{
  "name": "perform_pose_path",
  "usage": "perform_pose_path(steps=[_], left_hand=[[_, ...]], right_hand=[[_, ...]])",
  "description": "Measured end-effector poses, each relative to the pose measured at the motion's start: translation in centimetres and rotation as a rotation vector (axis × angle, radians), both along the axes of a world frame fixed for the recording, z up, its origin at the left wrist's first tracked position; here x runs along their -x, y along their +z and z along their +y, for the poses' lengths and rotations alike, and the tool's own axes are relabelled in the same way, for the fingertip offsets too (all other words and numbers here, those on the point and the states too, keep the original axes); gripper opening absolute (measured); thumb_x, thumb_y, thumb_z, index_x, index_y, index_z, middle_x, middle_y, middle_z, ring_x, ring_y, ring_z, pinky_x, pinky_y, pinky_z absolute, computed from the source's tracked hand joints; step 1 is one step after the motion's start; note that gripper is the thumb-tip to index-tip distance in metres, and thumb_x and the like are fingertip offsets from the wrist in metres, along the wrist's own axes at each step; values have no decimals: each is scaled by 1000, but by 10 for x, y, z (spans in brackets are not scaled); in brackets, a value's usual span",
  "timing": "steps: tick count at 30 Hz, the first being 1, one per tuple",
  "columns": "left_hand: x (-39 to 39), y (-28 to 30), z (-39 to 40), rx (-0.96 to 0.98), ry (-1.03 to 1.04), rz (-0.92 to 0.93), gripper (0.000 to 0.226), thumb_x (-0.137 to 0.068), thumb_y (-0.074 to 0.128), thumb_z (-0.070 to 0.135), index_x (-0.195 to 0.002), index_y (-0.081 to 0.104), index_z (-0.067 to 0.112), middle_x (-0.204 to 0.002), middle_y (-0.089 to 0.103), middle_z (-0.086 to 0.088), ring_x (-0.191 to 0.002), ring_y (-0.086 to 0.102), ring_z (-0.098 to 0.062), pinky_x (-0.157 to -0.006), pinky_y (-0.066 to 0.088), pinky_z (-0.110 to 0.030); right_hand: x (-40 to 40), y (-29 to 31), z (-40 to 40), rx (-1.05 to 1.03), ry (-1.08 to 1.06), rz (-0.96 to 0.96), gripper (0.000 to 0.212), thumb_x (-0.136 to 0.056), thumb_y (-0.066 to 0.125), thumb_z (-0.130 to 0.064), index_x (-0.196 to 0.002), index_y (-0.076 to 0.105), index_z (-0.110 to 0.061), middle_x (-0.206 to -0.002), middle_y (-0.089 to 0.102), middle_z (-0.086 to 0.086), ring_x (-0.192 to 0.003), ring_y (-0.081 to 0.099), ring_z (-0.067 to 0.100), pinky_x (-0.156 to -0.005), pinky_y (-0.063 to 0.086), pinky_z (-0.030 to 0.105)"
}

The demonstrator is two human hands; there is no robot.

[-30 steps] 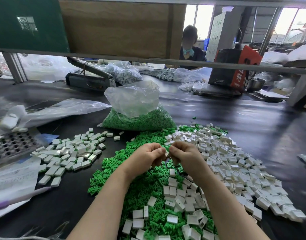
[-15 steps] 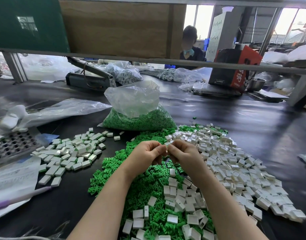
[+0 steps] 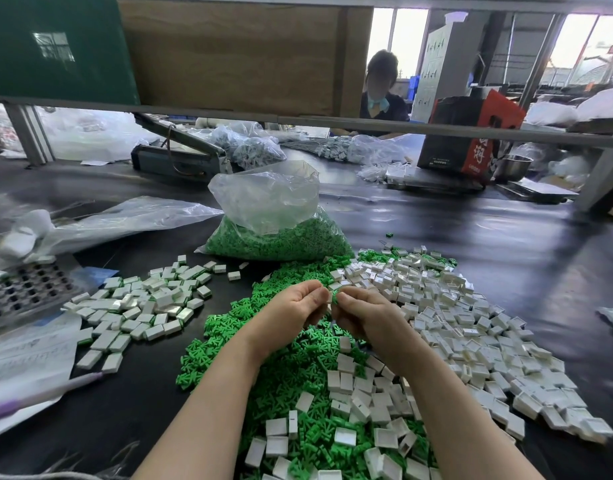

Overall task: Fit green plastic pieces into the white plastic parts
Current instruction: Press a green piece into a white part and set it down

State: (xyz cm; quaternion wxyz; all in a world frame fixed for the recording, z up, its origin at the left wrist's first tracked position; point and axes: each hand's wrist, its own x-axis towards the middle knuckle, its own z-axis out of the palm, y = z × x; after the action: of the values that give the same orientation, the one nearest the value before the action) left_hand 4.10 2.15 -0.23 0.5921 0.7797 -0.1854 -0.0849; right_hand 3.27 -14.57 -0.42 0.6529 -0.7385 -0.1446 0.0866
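left hand (image 3: 291, 311), right hand (image 3: 362, 317): pinching one small white-green part (image 3: 334, 296) | below: spiky green pieces (image 3: 229, 344)

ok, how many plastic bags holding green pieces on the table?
1. The clear bag of green pieces sits behind the loose green pile, just past both hands. Other bags farther back hold pale parts; any green inside them can't be seen.
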Motion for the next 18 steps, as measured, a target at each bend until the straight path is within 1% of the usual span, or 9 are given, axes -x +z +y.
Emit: perform_pose_path(steps=[2, 4, 6, 8, 10, 12, 15, 16, 18], left_hand=[[-1, 0, 1, 0, -5, 7, 26, -105, 43, 26, -83, 50, 13, -64, 44, 8, -60, 38, -9, -61, 33, -24], [-1, -1, 2, -23, -10, 11, 25, -105, 44, 26, -84, 51, 14, -65, 44, 7, -61, 39, -9, -61, 33, -24], [-1, -2, 3, -43, -17, 16, 26, -105, 44, 26, -82, 50, 15, -66, 45, 6, -61, 40, -8, -60, 33, -22], [-1, -3, 3, -55, -31, 25, 27, -104, 44, 27, -80, 50, 18, -66, 45, 7, -58, 40, -5, -58, 34, -18], [0, -3, 4, -72, -49, 37, 27, -104, 45, 27, -79, 51, 19, -64, 45, 9, -57, 40, -4, -57, 34, -16], [1, -4, 3, -78, -62, 60, 24, -104, 46, 26, -84, 53, 14, -67, 45, 7, -62, 41, -7, -61, 35, -18], [1, -5, 2, -66, -55, 75, 26, -104, 47, 24, -93, 54, 0, -78, 44, -5, -75, 41, -17, -73, 36, -32], [2, -6, 2, -72, -58, 72, 27, -104, 47, 24, -92, 53, 0, -78, 44, -5, -75, 41, -17, -71, 36, -32], [2, -6, 2, -96, -65, 64, 25, -104, 46, 24, -86, 54, 8, -71, 44, 0, -67, 40, -14, -63, 34, -26]], right_hand=[[0, 0, 0, 38, 0, -24, 25, -102, 43, -12, -82, 53, -2, -54, 43, -8, -47, 35, 2, -47, 31, 12], [-1, -2, 1, 73, 0, -45, 24, -102, 44, -12, -82, 54, -2, -56, 43, -6, -48, 35, 4, -49, 31, 14], [-2, -4, 0, 92, 8, -50, 24, -102, 46, -12, -80, 53, -3, -60, 42, 0, -51, 35, 6, -52, 31, 16], [-2, -6, -1, 102, 24, -48, 24, -101, 47, -11, -80, 54, -4, -61, 41, 0, -52, 34, 6, -52, 31, 15], [-4, -8, -3, 124, 40, -45, 23, -101, 47, -11, -83, 53, 3, -63, 40, 1, -53, 35, 6, -53, 31, 15], [-4, -9, -5, 145, 48, -43, 24, -101, 48, -11, -86, 54, 7, -65, 41, 1, -57, 35, 7, -56, 31, 17], [-4, -9, -5, 163, 47, -57, 27, -100, 50, -11, -74, 54, -10, -59, 42, -9, -56, 36, 5, -55, 31, 17], [-4, -9, -4, 182, 44, -65, 28, -100, 50, -11, -72, 53, -13, -58, 42, -11, -56, 36, 6, -56, 31, 18], [-4, -9, -4, 225, 39, -78, 29, -100, 51, -12, -71, 52, -15, -59, 42, -11, -59, 36, 9, -57, 31, 21]])
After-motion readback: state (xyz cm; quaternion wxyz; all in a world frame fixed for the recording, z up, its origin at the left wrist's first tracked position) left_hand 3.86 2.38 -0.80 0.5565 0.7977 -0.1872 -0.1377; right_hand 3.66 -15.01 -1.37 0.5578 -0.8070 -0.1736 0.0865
